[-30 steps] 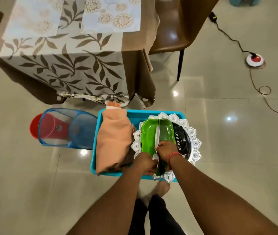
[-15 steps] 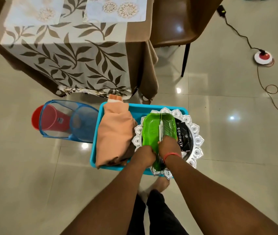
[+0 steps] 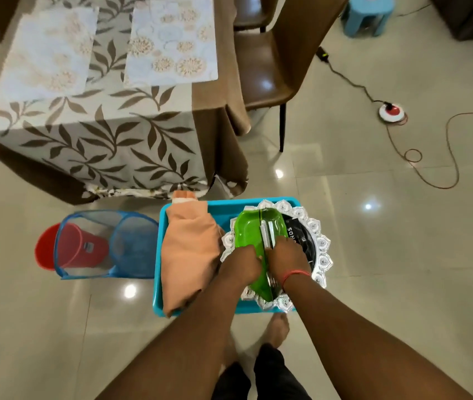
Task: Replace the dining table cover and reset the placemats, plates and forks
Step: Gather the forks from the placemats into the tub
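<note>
Inside blue tub (image 3: 218,209): green plates (image 3: 251,235), peach cloth (image 3: 189,255).

Both hands — left hand (image 3: 244,261), right hand (image 3: 287,255) — slid farther up the green plate (image 3: 251,229).

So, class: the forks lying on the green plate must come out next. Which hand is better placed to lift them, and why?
The right hand. It sits directly over the forks near the green plate's centre line, while the left hand rests on the plate's left half, better suited to steadying it.
</note>
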